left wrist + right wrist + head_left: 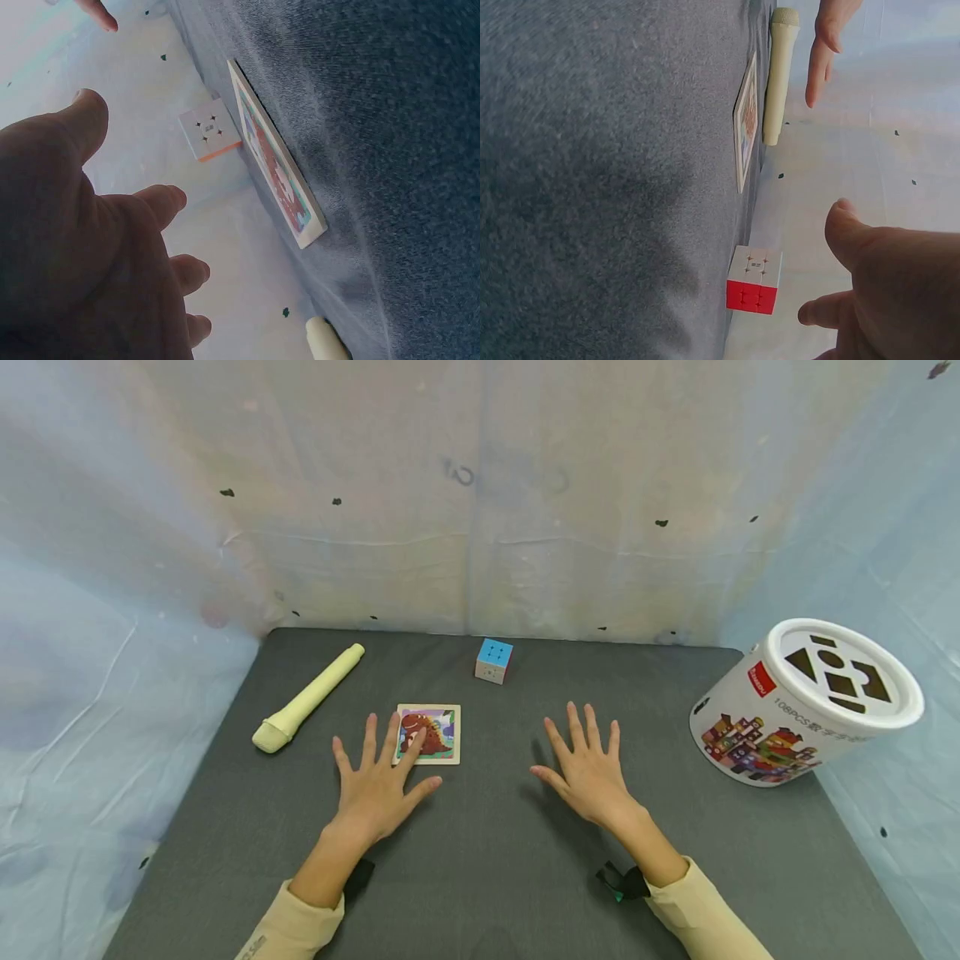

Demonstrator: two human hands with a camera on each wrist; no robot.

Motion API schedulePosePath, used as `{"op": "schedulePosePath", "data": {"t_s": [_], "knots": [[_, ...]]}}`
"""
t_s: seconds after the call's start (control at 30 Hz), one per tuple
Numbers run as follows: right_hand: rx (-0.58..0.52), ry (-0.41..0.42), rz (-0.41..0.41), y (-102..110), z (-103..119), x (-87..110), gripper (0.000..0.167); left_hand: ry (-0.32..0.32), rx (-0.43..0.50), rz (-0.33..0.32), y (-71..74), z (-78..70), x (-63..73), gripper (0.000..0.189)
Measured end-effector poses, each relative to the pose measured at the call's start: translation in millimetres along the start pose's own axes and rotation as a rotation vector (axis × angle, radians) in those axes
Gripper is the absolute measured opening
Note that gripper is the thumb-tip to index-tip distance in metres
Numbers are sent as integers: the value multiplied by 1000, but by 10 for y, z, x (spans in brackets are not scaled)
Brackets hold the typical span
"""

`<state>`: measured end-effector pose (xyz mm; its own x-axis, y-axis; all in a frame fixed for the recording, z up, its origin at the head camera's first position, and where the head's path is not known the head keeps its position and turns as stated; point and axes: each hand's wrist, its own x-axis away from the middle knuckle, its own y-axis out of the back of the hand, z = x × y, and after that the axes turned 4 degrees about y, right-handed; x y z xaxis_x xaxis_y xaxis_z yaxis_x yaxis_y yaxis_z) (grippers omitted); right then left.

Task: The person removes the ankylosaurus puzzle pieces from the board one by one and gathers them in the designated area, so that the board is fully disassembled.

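In the head view my left hand (372,797) is spread flat in the air, its fingers overlapping the left side of a small square dinosaur puzzle board (442,752). The left wrist view shows a gap between that hand and the board (281,172). My right hand (592,777), also with fingers spread and holding nothing, hovers over the grey table to the right, its shadow beside it. Beyond and between the hands sits a puzzle cube (493,662) with a blue top. A pale yellow toy microphone (309,697) lies slanted to the left of the board.
A large white tub (802,710) with a shape-sorter lid and printed blocks stands at the table's right edge. The dark grey tabletop (480,860) ends at pale plastic sheeting (480,552), which hangs behind and on both sides.
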<state>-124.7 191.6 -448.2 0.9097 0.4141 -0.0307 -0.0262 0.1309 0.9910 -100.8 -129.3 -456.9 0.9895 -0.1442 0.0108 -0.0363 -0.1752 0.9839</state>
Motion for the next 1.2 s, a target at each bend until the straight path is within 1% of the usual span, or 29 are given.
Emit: {"op": "schedulePosePath", "data": {"t_s": [0.3, 0.5, 0.63, 0.77, 0.87, 0.97, 1.1, 1.2], "knots": [[2, 12, -16, -11, -15, -45, 80, 9, -1, -8, -2, 10, -19, 82], [3, 12, 1, -13, 6, -52, 80, 8, 12, -3, 6, 12, -31, 81], [1, 14, -4, -18, 21, -58, 80, 2, 13, -8, 11, 17, -46, 81], [-3, 47, -32, -36, 52, -120, 79, -1, 41, 18, -13, 62, -88, 83], [-32, 104, -60, -45, 107, -256, 75, 1, 90, 50, -29, 159, -167, 87], [-84, 175, -75, -58, 204, -495, 65, 16, 129, 70, -36, 298, -282, 85], [-185, 272, -38, -114, 412, -905, 51, 23, 167, 92, -66, 456, -421, 77], [-266, 341, 12, -186, 594, -1201, 47, 18, 210, 120, -117, 507, -476, 73]]}}
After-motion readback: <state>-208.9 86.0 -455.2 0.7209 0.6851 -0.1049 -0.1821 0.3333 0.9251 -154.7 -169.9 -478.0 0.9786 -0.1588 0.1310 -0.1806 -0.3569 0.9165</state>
